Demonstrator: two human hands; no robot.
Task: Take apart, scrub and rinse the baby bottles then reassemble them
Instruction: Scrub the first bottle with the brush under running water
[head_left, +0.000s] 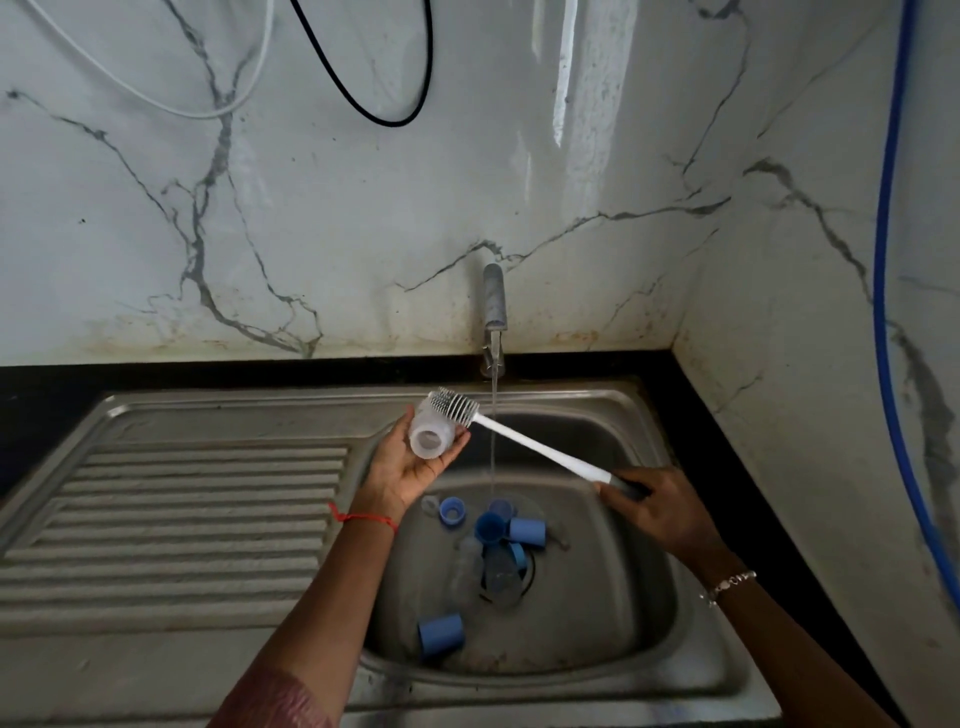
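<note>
Over the sink basin (639, 613), the clear bottle body (430, 435) lies cupped in the left hand (410, 467), fingers curled loosely around it, mouth facing the camera. The brush (454, 406) head rests against its outside, not inside; the right hand (657, 506) has its fingers wrapped tight on the handle end. With so loose a hold, a hard stroke could knock the wet bottle down among the blue caps (524, 530) around the drain. The tap (493, 301) stream falls clear of both.

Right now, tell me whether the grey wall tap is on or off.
On. A thin stream of water falls from the grey wall tap into the steel sink basin.
</note>
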